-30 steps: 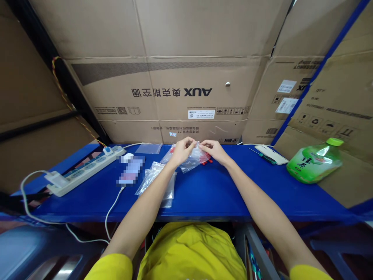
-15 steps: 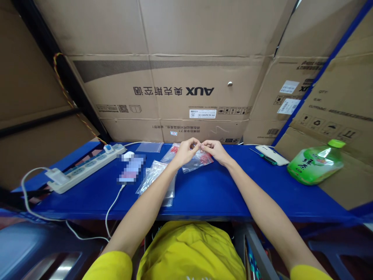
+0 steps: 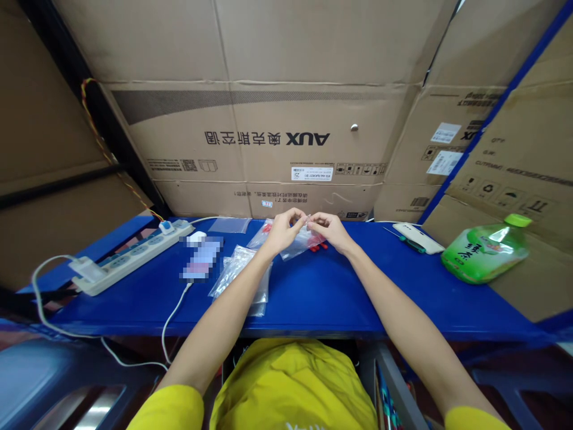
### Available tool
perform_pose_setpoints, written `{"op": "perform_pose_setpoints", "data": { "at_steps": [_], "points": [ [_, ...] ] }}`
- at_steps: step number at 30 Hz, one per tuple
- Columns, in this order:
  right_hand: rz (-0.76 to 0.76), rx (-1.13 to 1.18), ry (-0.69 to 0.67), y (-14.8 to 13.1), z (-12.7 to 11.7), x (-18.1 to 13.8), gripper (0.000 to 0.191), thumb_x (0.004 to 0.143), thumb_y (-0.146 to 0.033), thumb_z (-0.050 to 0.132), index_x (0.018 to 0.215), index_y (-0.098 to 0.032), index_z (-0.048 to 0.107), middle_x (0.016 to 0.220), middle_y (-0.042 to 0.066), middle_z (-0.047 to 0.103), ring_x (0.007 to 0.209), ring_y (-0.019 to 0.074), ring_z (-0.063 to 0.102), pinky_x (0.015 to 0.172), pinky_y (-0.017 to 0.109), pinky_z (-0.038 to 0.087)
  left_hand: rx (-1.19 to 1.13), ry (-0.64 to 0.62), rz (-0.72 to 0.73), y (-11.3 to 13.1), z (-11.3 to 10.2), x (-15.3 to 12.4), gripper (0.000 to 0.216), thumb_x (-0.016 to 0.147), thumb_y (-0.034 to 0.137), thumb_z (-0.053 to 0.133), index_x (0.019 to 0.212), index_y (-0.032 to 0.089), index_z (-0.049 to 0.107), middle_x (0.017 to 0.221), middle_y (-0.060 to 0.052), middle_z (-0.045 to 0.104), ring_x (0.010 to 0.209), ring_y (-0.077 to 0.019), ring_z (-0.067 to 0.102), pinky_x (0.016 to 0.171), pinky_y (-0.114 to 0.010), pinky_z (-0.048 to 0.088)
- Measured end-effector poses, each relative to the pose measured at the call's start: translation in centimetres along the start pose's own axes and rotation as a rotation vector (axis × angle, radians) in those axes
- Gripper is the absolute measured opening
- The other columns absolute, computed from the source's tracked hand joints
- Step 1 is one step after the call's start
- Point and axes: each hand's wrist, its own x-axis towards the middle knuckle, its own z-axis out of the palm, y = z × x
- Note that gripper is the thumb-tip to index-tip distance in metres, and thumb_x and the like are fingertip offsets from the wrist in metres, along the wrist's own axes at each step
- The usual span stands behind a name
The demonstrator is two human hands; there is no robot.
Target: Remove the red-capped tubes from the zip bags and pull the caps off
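Note:
My left hand (image 3: 283, 229) and my right hand (image 3: 328, 230) meet over the far middle of the blue table (image 3: 322, 292). Both pinch the top edge of a small clear plastic bag (image 3: 297, 243) that holds small red parts. The bag hangs just above the table between my hands. A few red parts (image 3: 319, 246) lie on the table under my right hand. More clear bags (image 3: 244, 272) lie in a loose pile beside my left forearm.
A white power strip (image 3: 129, 257) with a cable lies at the left. A blurred phone (image 3: 202, 258) lies near it. At the right are a white device with a screwdriver (image 3: 414, 237) and a green bottle (image 3: 486, 249) on its side. Cardboard boxes (image 3: 268, 143) wall the back.
My hands have lifted the bag's top edge slightly and keep working along it; the bag has shifted a little. Everything else on the table stays put.

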Motion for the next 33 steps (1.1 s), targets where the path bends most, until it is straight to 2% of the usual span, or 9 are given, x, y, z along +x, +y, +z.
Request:
{"op": "perform_pose_setpoints", "data": {
  "at_steps": [17,25,33],
  "points": [
    [-0.078,-0.042,0.075,-0.17,0.15,0.03,0.037,0.074,-0.054,0.081,0.079,-0.020,0.067,0.076,0.002,0.069,0.067,0.0167,0.060,0.067,0.032,0.049,0.018,-0.053,0.048,0.58,-0.07,-0.08,0.031,0.098,0.045,0.056,0.092,0.016,0.067,0.082,-0.003,0.066,0.074,-0.0150,0.055,0.067,-0.024,0.039],
    [-0.119,-0.027,0.113,-0.31,0.55,-0.04,0.038,0.074,-0.055,0.081,0.080,-0.020,0.068,0.075,0.001,0.069,0.068,0.0159,0.060,0.067,0.030,0.049,0.074,-0.006,0.106,0.61,-0.12,-0.08,0.032,0.099,0.045,0.054,0.092,0.016,0.065,0.077,-0.001,0.062,0.070,-0.0131,0.050,0.064,-0.024,0.037],
    [-0.119,-0.045,0.098,-0.22,0.46,-0.02,0.038,0.077,-0.057,0.079,0.079,-0.020,0.068,0.075,0.002,0.070,0.067,0.0170,0.062,0.067,0.031,0.049,0.037,-0.015,0.078,0.55,0.02,-0.15,0.032,0.099,0.047,0.055,0.092,0.017,0.066,0.075,0.000,0.061,0.068,-0.0124,0.050,0.062,-0.024,0.037]
  ]
}}
